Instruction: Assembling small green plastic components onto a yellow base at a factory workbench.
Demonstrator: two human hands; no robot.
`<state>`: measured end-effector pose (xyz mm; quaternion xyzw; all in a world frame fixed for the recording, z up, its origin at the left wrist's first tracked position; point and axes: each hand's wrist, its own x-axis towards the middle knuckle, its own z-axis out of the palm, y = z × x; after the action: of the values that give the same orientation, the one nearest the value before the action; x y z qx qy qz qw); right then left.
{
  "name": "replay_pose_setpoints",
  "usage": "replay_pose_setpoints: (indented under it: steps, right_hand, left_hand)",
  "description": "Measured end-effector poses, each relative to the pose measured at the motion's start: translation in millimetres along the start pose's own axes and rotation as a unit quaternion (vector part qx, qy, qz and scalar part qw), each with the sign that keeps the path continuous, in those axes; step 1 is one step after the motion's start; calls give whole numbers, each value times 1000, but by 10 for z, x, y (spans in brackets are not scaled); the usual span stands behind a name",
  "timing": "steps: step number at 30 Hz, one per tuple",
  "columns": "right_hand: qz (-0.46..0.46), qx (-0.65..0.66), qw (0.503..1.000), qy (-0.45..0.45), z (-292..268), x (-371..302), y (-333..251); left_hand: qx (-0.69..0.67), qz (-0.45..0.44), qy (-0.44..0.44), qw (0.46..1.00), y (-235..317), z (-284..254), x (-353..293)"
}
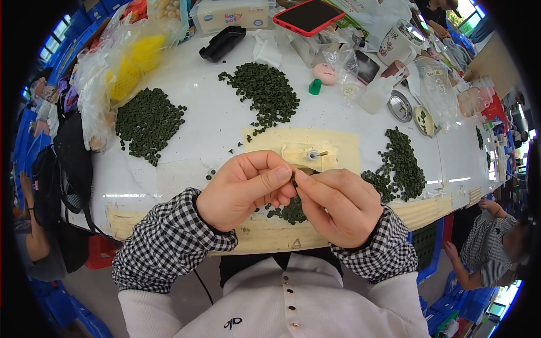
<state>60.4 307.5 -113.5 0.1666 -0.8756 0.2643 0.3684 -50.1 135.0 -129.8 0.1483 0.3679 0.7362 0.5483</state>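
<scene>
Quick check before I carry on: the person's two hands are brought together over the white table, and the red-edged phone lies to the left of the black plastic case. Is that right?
Not quite: the head view shows the red-edged phone to the right of the black plastic case. The left hand and right hand are indeed together over the white table.

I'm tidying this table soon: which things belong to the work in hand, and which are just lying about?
Seemingly in use:
- small dark piece, pinched between left hand and right hand
- piles of dark green pieces
- perhaps the small peg

Apparently just lying about:
- red-edged phone
- black case
- green cap
- pink egg-shaped thing
</scene>
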Motion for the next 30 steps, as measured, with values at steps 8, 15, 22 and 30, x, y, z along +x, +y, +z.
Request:
replay_pose_setpoints:
  steps: [8,15,22,30]
  right_hand:
    - [91,122,988,-24,-69,35,10]
    - [47,75,996,-16,-50,43,45]
    - [20,55,998,-21,-38,30,73]
    - [-15,43,999,-15,-30,25,90]
  left_hand:
    - [111,-11,-20,994,87,-6,-3]
    - [162,4,7,987,151,33,-27]
    - [220,38,19,975,194,85,-78]
    - [236,48,37,970,163,96,-95]
